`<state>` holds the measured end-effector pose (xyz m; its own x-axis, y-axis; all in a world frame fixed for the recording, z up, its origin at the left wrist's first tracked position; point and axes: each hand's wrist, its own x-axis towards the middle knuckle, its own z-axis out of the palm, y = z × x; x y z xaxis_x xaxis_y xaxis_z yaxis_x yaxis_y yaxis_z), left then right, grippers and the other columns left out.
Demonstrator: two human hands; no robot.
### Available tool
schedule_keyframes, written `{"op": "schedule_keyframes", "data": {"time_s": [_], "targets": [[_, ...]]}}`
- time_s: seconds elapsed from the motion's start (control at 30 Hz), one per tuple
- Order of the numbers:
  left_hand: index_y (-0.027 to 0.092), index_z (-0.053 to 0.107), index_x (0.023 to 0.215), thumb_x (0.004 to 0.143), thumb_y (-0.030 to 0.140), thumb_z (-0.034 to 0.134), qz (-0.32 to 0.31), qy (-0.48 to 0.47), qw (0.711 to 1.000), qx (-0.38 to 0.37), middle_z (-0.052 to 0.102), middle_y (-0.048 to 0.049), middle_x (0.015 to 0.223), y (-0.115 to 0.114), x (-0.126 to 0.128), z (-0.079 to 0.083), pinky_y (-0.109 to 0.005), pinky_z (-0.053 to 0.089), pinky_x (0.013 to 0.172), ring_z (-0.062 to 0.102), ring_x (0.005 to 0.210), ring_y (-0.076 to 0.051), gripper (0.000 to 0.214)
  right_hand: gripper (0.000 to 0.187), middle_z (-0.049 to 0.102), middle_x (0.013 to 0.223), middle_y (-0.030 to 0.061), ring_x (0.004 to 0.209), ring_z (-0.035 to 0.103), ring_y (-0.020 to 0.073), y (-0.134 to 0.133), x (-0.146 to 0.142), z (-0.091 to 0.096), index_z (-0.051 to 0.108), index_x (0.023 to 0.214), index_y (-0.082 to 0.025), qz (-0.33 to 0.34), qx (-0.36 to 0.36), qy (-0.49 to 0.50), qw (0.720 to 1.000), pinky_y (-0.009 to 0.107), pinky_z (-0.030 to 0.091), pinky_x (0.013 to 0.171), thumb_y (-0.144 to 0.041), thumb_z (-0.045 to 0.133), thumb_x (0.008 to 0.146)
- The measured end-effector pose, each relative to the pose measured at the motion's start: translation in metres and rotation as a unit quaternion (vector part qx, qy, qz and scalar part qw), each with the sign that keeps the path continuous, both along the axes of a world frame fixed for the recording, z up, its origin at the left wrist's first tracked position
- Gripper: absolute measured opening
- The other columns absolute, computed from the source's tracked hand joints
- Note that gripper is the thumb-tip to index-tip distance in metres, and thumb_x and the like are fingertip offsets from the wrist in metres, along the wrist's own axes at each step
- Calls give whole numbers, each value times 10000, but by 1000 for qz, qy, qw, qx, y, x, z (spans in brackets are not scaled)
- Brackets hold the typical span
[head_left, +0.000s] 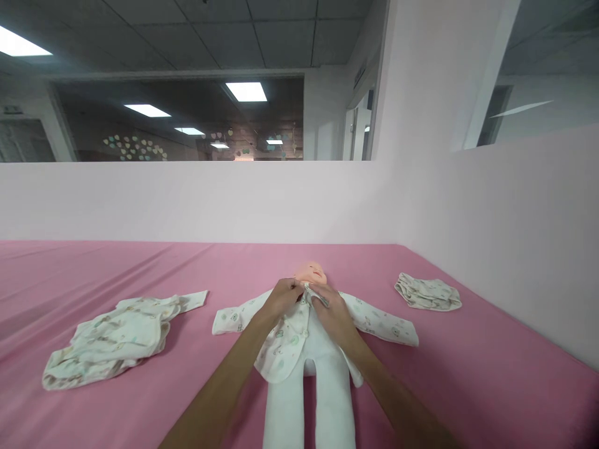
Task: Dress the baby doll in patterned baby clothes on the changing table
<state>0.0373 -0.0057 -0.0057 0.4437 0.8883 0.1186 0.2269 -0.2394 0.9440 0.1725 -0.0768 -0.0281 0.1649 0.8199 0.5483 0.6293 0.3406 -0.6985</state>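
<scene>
A baby doll (286, 408) with a white cloth body lies on its back, its head (311, 272) pointing away from me. It wears a white printed baby jacket (286, 346), both sleeves stretched out sideways. The jacket's left-hand front panel covers part of the chest; the other side is folded open, leaving the white body bare. At the collar, my left hand (283, 296) is closed, its fingers pinching the jacket's edge just under the doll's chin. My right hand (333, 310) is closed on the jacket's other collar edge, close beside it. The fingertips are partly hidden.
A pink sheet (196, 399) covers the surface. To the left lies a crumpled white printed garment (116, 337); at the right is a smaller folded printed cloth (428, 292). A white wall (196, 202) with windows borders the far and right sides.
</scene>
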Motion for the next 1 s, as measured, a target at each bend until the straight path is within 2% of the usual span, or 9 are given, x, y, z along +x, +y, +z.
{"op": "schedule_keyframes", "data": {"time_s": [0.13,0.2,0.27,0.4,0.47,0.6,0.7,0.87,1.0], "targets": [[187,558,939,797,285,514,74,135,971,180,585,-32,932,-34,-7,-2,-286,386,711,526,824,-171,178,294,629,1098,75,1092,529,243,-18,7,-7,632,1055,-196,-111,-34,-34,993,383,394,953,-247,518,788],[195,564,926,824,304,512,67,203,941,264,587,-44,996,-53,-9,-4,-320,381,795,524,930,-206,158,199,633,991,62,970,555,235,-27,8,-9,627,947,-211,-131,-51,-62,988,369,417,855,-256,518,786],[196,569,919,856,289,485,63,256,917,299,597,-52,989,-66,-10,-7,-328,373,807,532,952,-220,140,123,631,910,47,856,563,218,-33,7,-9,604,830,-222,-139,-65,-78,985,346,413,756,-248,488,797],[200,573,895,880,186,399,94,335,888,302,621,-58,922,-67,-8,-6,-303,346,699,569,851,-211,175,94,616,801,27,778,549,198,-34,4,-5,524,695,-220,-133,-58,-54,988,310,391,678,-232,482,777],[207,572,912,855,154,402,91,344,887,294,628,-46,875,-61,-10,-5,-290,321,650,570,795,-203,186,79,608,765,14,743,547,186,-33,3,-3,521,703,-217,-112,-66,-16,991,295,390,653,-241,489,771],[215,574,942,816,129,433,84,316,906,269,624,-15,785,-52,-13,-6,-268,303,624,566,746,-185,207,121,595,699,-11,668,534,173,-30,3,0,598,825,-215,-75,-78,26,994,284,382,622,-250,496,770],[214,575,891,839,130,417,91,294,910,277,600,-3,723,-49,-13,-8,-262,298,614,546,698,-173,186,147,607,699,-5,692,540,180,-30,2,0,620,778,-215,-58,-63,16,996,290,387,647,-228,474,773],[212,556,833,885,161,392,113,220,916,314,620,-3,779,-49,-14,-9,-257,295,608,525,684,-154,180,156,642,888,14,857,566,179,-30,-2,-1,610,803,-215,-53,9,74,996,284,417,776,-240,456,819],[210,534,753,916,203,377,134,193,912,335,605,6,730,-48,-14,-10,-255,281,588,489,642,-145,227,171,648,830,0,766,565,170,-32,-4,-1,611,840,-218,-49,-13,136,989,268,424,689,-297,460,849]]}}
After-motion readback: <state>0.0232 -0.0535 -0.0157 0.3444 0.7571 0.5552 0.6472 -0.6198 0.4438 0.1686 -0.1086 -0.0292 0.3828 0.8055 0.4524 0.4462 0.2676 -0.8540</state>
